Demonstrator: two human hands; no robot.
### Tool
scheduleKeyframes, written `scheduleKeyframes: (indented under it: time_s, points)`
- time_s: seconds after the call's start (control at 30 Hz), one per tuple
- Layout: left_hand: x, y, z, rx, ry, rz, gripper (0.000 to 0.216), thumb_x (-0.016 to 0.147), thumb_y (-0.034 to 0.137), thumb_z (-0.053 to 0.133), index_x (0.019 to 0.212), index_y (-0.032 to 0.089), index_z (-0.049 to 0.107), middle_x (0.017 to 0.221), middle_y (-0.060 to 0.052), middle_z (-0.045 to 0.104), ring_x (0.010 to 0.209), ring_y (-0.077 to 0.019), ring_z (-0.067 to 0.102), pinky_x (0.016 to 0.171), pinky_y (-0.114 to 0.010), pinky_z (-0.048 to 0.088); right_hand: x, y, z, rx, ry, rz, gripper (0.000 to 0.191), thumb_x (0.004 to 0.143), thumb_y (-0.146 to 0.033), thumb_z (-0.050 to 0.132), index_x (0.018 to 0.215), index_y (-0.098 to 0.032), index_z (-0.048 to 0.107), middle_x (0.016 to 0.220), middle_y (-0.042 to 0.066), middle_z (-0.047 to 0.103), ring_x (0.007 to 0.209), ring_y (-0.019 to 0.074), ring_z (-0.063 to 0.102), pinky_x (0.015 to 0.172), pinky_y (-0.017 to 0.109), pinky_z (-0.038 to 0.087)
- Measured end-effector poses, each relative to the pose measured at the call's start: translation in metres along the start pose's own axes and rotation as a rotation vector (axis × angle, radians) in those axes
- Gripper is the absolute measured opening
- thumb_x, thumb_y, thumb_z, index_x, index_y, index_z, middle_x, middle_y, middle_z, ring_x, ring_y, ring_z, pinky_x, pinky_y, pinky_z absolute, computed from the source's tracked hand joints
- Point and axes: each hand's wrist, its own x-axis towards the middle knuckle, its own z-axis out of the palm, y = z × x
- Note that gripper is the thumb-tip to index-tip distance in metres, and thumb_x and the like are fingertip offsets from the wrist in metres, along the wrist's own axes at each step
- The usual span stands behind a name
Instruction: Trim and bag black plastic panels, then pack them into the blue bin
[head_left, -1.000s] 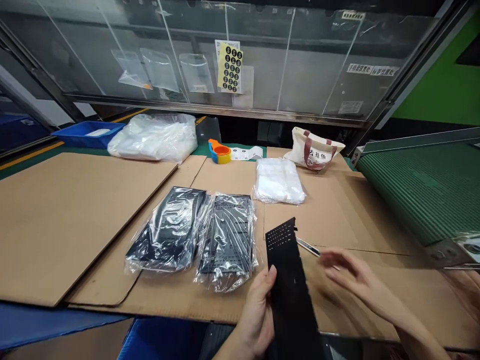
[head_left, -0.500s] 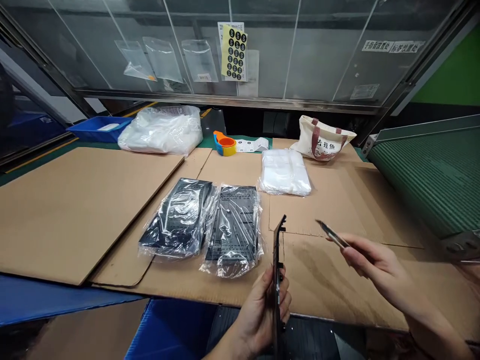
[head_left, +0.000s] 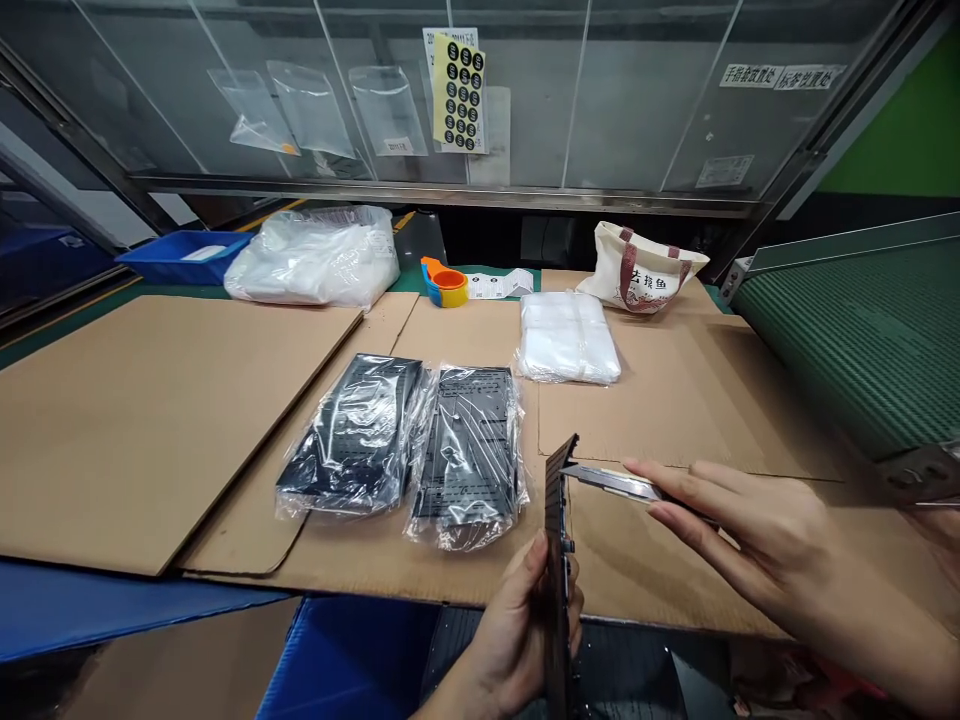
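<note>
My left hand [head_left: 517, 630] grips a thin black plastic panel [head_left: 556, 520], held on edge at the front of the bench. Small tabs stick out along its right side. In my right hand [head_left: 750, 530] is a slim metal utility knife [head_left: 619, 482], pinched between thumb and fingers. Its blade tip points left and meets the panel's upper edge, or lies just in front of it. Two clear-bagged sets of black plastic panels, one on the left [head_left: 352, 435] and one on the right [head_left: 466, 450], lie flat beyond my left hand.
Cardboard sheets [head_left: 172, 400] cover the bench. Farther back are a stack of clear bags [head_left: 568, 335], a canvas bag [head_left: 643, 270], a tape dispenser [head_left: 445, 284], a large plastic bag [head_left: 315, 258] and a blue tray [head_left: 184, 258]. A green conveyor [head_left: 862, 330] stands at right.
My right hand has moved left, bringing the knife tip to the panel's upper edge. The panel has turned slightly, showing more of its ribbed face. The view has shifted a little.
</note>
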Motion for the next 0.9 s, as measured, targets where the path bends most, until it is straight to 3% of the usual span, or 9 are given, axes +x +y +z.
scheduleKeyframes:
  time_s: [0.2,0.43,0.57,0.9]
  points:
    - [-0.002,0.004,0.002,-0.006,-0.021,0.02,0.047,0.06,0.048,0.086,0.075,0.017,0.054,0.046,0.01,0.048,0.032,-0.0022,0.036,0.03,-0.013,0.029,-0.004,-0.012,-0.003,-0.093,-0.007,-0.095,0.031,0.102,-0.03,0.038,0.124,-0.019,0.058,0.068,-0.001,0.062,0.05,0.0099,0.059,0.045,0.025,0.038]
    - [0.005,0.003,-0.006,-0.034,-0.226,0.024,0.04,0.066,0.048,0.082,0.076,0.02,0.055,0.045,0.01,0.05,0.027,-0.0022,0.026,0.026,-0.013,0.029,0.001,-0.004,0.003,-0.132,0.046,-0.062,0.033,0.1,-0.028,0.045,0.132,-0.023,0.051,0.069,-0.003,0.057,0.054,0.0094,0.057,0.049,0.025,0.036]
    - [0.007,0.002,-0.008,-0.042,-0.275,0.034,0.035,0.072,0.047,0.078,0.077,0.02,0.056,0.046,0.01,0.05,0.028,-0.0017,0.023,0.027,-0.012,0.03,0.002,-0.002,0.003,-0.149,0.062,-0.066,0.032,0.099,-0.027,0.047,0.13,-0.022,0.053,0.069,-0.004,0.055,0.053,0.0085,0.055,0.049,0.025,0.034]
    - [0.006,0.003,-0.008,0.012,-0.213,0.037,0.037,0.073,0.047,0.077,0.079,0.02,0.053,0.046,0.012,0.045,0.029,-0.0018,0.022,0.028,-0.012,0.027,0.0,-0.009,0.001,-0.135,0.039,-0.052,0.03,0.099,-0.029,0.044,0.122,-0.02,0.062,0.071,0.001,0.065,0.052,0.0115,0.059,0.049,0.024,0.039]
